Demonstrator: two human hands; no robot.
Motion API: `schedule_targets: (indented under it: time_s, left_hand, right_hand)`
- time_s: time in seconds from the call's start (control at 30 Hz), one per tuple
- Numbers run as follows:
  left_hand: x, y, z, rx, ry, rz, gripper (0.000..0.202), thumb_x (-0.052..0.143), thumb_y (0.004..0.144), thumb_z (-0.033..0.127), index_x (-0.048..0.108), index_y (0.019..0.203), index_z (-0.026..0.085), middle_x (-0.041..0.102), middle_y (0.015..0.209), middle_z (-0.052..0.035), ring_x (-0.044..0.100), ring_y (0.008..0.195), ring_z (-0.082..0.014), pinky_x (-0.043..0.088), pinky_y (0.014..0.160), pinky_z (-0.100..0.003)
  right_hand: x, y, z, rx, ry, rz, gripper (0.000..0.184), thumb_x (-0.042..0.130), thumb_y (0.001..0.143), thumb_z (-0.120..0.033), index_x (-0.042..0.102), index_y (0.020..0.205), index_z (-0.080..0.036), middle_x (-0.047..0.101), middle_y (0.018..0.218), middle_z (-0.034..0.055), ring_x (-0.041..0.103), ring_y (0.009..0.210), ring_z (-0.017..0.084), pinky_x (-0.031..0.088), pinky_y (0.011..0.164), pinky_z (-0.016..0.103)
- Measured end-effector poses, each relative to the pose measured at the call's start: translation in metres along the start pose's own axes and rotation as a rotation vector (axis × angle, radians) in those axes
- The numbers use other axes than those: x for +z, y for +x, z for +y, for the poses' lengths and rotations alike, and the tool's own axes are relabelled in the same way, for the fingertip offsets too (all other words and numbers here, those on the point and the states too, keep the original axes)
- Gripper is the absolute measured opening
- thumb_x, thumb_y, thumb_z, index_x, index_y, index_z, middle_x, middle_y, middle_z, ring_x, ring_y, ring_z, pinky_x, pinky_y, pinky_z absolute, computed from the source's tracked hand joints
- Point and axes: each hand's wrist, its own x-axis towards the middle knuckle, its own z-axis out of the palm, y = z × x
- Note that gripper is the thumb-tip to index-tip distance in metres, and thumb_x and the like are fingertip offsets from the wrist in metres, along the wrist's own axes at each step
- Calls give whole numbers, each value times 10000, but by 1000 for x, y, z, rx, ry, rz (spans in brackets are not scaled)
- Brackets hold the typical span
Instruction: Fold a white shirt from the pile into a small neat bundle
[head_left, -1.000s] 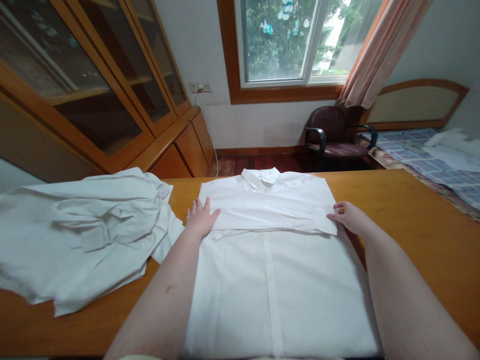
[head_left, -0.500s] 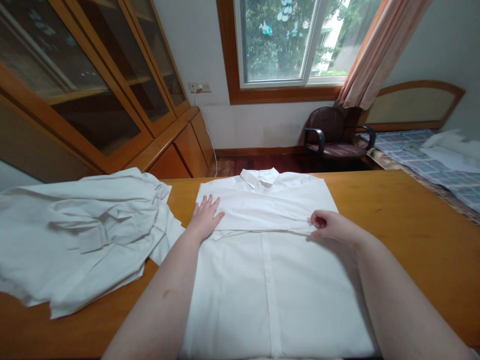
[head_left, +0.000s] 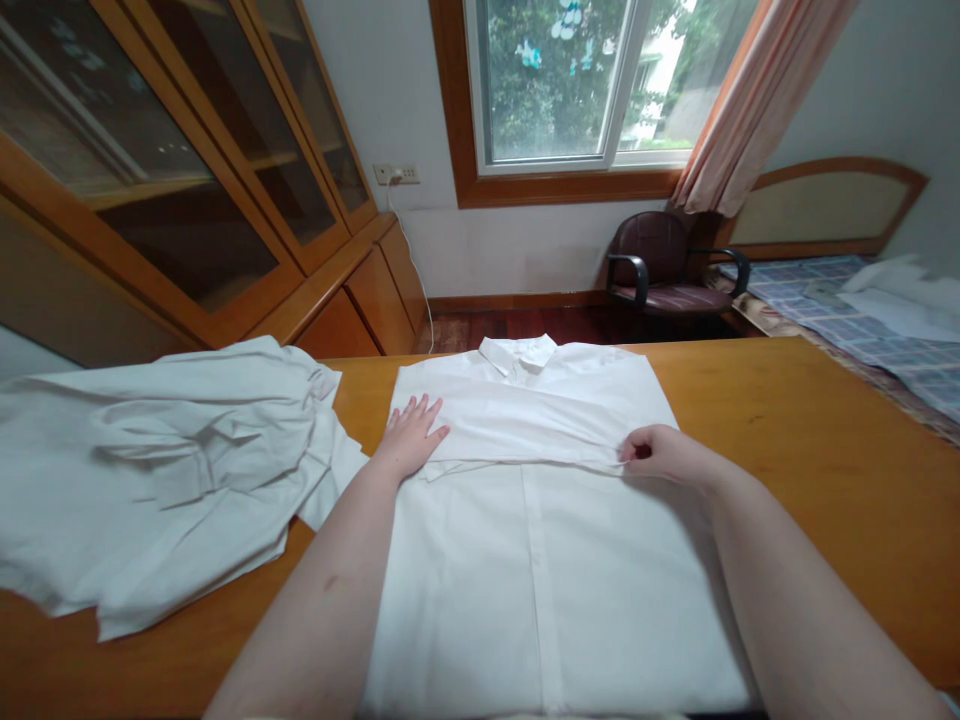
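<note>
A white shirt [head_left: 547, 570] lies flat on the wooden table [head_left: 825, 450], collar at the far edge, with its sleeves folded across the chest. My left hand [head_left: 411, 435] rests flat on the shirt's left side, fingers spread, pressing down the end of the folded sleeve. At the right side of the shirt my right hand [head_left: 664, 452] is curled, and its fingers pinch the edge of the folded sleeve [head_left: 540, 435].
A pile of crumpled white garments [head_left: 165, 470] covers the table's left part. A glass-fronted wooden cabinet [head_left: 172, 170] stands on the left. Beyond the table are a dark armchair [head_left: 660, 265], a window and a bed [head_left: 885, 320] at the right.
My right hand moved left from the shirt's right edge and closed on the folded sleeve's edge. My left hand shifted slightly up and stayed flat.
</note>
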Motion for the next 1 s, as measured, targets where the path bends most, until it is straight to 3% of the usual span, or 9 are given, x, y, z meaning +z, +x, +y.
schedule_targets:
  time_s: [0.1, 0.2, 0.3, 0.37, 0.43, 0.53, 0.63, 0.77, 1.0]
  left_hand:
    - [0, 0, 0, 0, -7, 1, 631, 268, 899, 530, 236, 1460, 244, 130, 1543, -46, 66, 1418, -233, 87, 1128, -447]
    - [0, 0, 0, -9, -7, -2, 638, 273, 892, 536, 235, 1460, 249, 126, 1544, -42, 69, 1418, -232, 91, 1128, -441]
    - [-2, 0, 1, -14, -14, -17, 677, 298, 871, 571, 226, 1463, 250, 110, 1546, -45, 63, 1418, -240, 90, 1127, -447]
    - [-2, 0, 2, -16, -21, -24, 712, 322, 853, 598, 219, 1465, 248, 106, 1547, -49, 61, 1418, -246, 87, 1127, -452]
    - [-2, 1, 2, -23, -25, -19, 732, 342, 838, 621, 222, 1463, 260, 112, 1546, -46, 63, 1417, -257, 99, 1126, -454]
    - [1, 3, 0, -84, -33, 15, 702, 296, 859, 615, 233, 1462, 260, 127, 1545, -58, 91, 1412, -280, 149, 1116, -450]
    - [5, 6, -2, -203, -39, 60, 676, 208, 892, 569, 219, 1468, 215, 141, 1540, -102, 129, 1405, -294, 197, 1102, -448]
    - [5, 13, 2, -379, -3, 93, 775, 228, 858, 619, 223, 1465, 136, 161, 1523, -178, 123, 1392, -366, 176, 1093, -514]
    - [1, 52, 18, -152, 0, 48, 808, 267, 850, 613, 198, 1464, 92, 112, 1533, -153, 97, 1408, -302, 163, 1115, -460]
  right_hand:
    - [-2, -3, -5, -5, -29, -19, 255, 589, 718, -427, 663, 717, -184, 625, 624, -5, 544, 588, 136, 396, 553, 228]
    - [2, 2, -10, -42, -134, 203, 395, 448, 825, -522, 662, 822, -189, 640, 682, 31, 577, 647, 170, 430, 599, 262]
    - [15, 14, -9, -189, -237, 392, 461, 405, 861, -510, 601, 1130, -191, 635, 1119, 107, 574, 1031, 235, 437, 870, 330]
    - [27, 24, -4, -234, -341, 361, 576, 408, 859, -524, 473, 1317, -181, 456, 1387, 126, 406, 1273, 265, 313, 1042, 388]
    - [36, 32, 2, -206, -460, 306, 650, 383, 864, -551, 376, 1400, -184, 304, 1489, 116, 251, 1369, 280, 200, 1105, 439]
    - [41, 38, 10, -150, -555, 298, 683, 344, 871, -583, 324, 1434, -197, 224, 1518, 102, 168, 1395, 288, 170, 1110, 462]
    - [39, 39, 13, -122, -587, 311, 732, 353, 858, -610, 297, 1446, -178, 211, 1519, 118, 162, 1395, 290, 185, 1106, 447]
    - [37, 38, 11, -116, -598, 298, 749, 350, 856, -616, 284, 1454, -169, 202, 1519, 119, 170, 1394, 285, 182, 1108, 438]
    - [39, 38, 11, -123, -576, 314, 749, 365, 846, -622, 303, 1446, -177, 213, 1515, 120, 181, 1392, 285, 182, 1107, 445]
